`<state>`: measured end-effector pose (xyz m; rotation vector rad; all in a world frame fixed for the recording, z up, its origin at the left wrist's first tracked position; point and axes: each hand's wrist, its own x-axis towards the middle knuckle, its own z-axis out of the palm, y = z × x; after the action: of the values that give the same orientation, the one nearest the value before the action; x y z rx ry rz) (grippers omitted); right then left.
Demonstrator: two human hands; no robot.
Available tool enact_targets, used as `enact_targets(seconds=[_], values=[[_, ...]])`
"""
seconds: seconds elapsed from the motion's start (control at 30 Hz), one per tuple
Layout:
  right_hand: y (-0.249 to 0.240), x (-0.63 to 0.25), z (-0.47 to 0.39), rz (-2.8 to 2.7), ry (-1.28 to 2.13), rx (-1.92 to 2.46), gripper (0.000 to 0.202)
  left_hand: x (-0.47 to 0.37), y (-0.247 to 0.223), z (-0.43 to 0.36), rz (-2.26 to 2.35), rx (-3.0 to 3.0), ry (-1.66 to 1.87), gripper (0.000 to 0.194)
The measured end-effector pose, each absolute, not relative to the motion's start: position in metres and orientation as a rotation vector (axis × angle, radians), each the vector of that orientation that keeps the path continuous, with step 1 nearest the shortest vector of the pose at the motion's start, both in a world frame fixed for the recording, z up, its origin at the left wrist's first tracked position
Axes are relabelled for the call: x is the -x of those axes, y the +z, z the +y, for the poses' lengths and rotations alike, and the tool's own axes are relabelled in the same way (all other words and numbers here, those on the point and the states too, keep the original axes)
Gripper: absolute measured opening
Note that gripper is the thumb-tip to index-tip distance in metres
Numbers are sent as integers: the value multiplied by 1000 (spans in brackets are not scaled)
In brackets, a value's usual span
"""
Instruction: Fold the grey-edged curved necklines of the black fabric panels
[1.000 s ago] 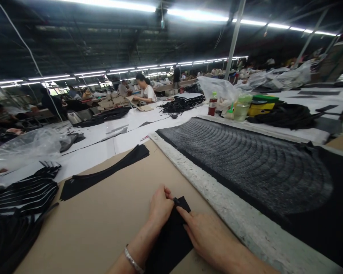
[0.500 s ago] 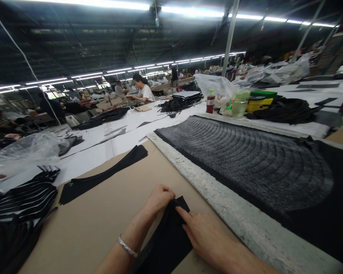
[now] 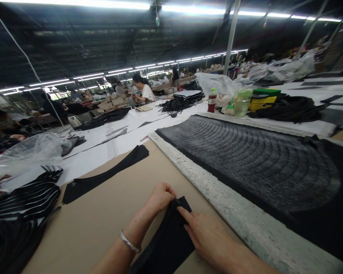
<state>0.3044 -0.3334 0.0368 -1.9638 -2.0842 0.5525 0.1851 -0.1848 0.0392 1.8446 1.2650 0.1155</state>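
Observation:
A curved black fabric piece [image 3: 171, 243] lies on the tan board in front of me, with a narrow strip or folded edge along its left side. My left hand [image 3: 161, 196], a silvery bracelet at its wrist, pinches that edge near the far corner. From the other side my right hand [image 3: 207, 230] rests on the fabric, index finger stretched out and pressing beside the pinch. Its remaining fingers are partly hidden beneath the hand. Farther up the board sits a small stack of similar black curved pieces [image 3: 108, 171].
Black strips with pale edges [image 3: 25, 201] are heaped at left. On the right, a pale slab [image 3: 200, 175] carries black sheeting with overlapping grey curved rows [image 3: 246, 163]. Behind stand a red-liquid bottle [image 3: 212, 101], a clear jar [image 3: 242, 104] and a yellow box [image 3: 261, 102]. A person in white sits beyond.
Both hands keep nearly the same place on the fabric. The whole view has shifted slightly, and the left fingers appear a little more closed at the edge.

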Motion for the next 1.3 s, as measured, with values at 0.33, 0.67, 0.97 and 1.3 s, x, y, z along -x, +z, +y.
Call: enact_targets(seconds=[0.33, 0.67, 0.97, 1.3], values=[[37, -305, -332, -2084, 566, 1969, 50, -186, 37, -183, 1237, -1764, 148, 13], [40, -304, -331, -2089, 638, 2010, 50, -183, 42, -184, 1179, -1834, 112, 17], [35, -304, -332, -2093, 602, 2018, 50, -172, 39, -197, 1177, -2153, 417, 30], [46, -299, -334, -2154, 495, 2135, 37, -166, 35, -200, 1203, -2205, 422, 21]])
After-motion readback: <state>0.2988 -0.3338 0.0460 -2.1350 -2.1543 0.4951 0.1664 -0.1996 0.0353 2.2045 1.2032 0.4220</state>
